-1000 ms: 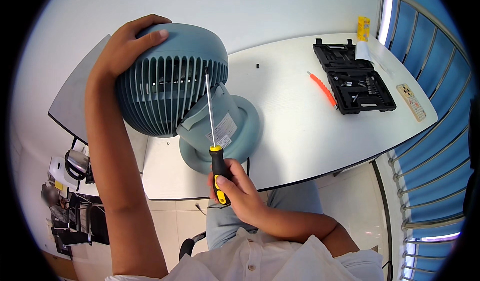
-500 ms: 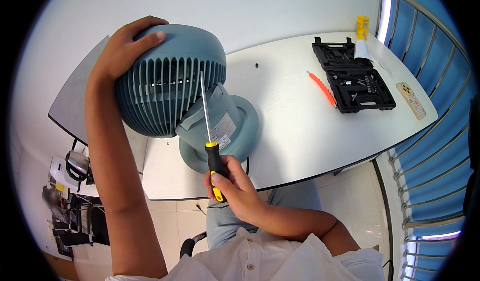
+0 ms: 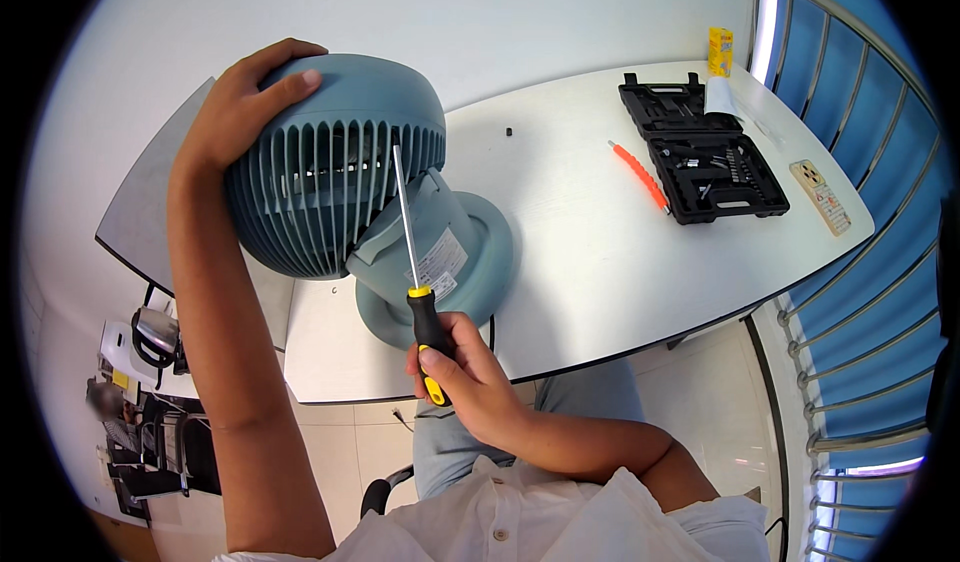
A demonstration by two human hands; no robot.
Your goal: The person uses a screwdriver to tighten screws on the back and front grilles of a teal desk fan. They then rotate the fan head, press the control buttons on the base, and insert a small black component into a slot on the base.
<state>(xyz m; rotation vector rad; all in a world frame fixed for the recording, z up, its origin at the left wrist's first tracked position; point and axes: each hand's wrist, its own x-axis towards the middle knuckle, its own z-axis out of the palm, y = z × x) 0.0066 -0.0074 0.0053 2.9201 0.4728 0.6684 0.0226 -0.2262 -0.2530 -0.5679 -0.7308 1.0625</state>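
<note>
A blue-green desk fan (image 3: 400, 87) stands on the white table with its slatted rear grille turned toward me. My left hand (image 3: 235, 112) grips the upper left of the fan's head, thumb on the housing and fingers curled over the far rim. In my right hand (image 3: 465, 367) is a screwdriver (image 3: 424, 312) with a black and yellow handle, wrapped by the fingers. Its long shaft points up and its tip meets the grille slats near the right side. Whether the tip sits inside a slot or on a screw, I cannot tell.
An opened black tool case (image 3: 715, 177) lies on the table (image 3: 580, 262) at the right. Beside it are an orange flexible shaft (image 3: 638, 176), a beige remote (image 3: 820, 197) and a yellow box (image 3: 720, 52). A small black piece (image 3: 509, 132) lies behind the fan. Metal railing borders the right.
The view has shifted slightly. Both hands keep their grips, and the screwdriver tip remains at the grille.
</note>
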